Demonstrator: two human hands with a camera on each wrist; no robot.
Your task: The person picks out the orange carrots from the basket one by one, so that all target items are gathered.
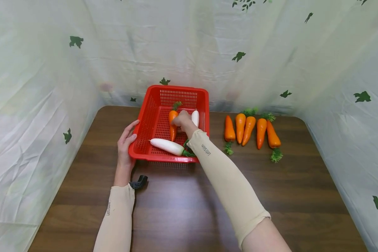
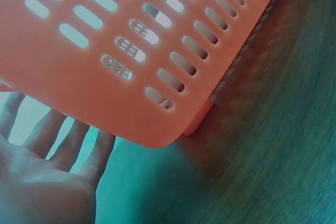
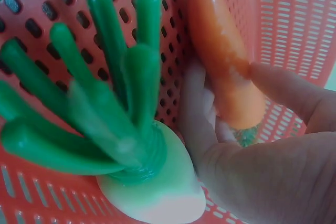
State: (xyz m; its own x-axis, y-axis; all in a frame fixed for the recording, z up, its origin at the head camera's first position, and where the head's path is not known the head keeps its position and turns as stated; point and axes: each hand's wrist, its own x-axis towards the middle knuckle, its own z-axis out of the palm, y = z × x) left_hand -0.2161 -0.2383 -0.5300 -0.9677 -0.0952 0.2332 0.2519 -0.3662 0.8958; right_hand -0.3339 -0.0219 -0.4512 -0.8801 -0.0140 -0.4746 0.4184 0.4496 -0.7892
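Note:
A red plastic basket (image 1: 169, 158) sits on the table, and my left hand (image 1: 125, 143) touches its left rim. In the left wrist view the fingers (image 2: 44, 132) of that hand look straight where they meet the rim, their tips hidden behind it. My right hand (image 1: 184, 119) reaches into the basket and grips an orange carrot (image 1: 173, 119) with a leafy green top. Thumb and fingers stand on either side of the carrot (image 3: 223, 51) in the right wrist view. One white radish (image 1: 167, 146) lies along the basket's near side; another white radish (image 1: 195, 118) lies at the right, partly hidden by my right arm.
Several orange carrots (image 1: 249, 129) lie in a row on the brown wooden table (image 1: 302, 196), right of the basket. A pale curtain (image 1: 189, 42) with green leaf prints closes off the back and both sides. A black strap piece (image 1: 140, 182) juts from my left wrist.

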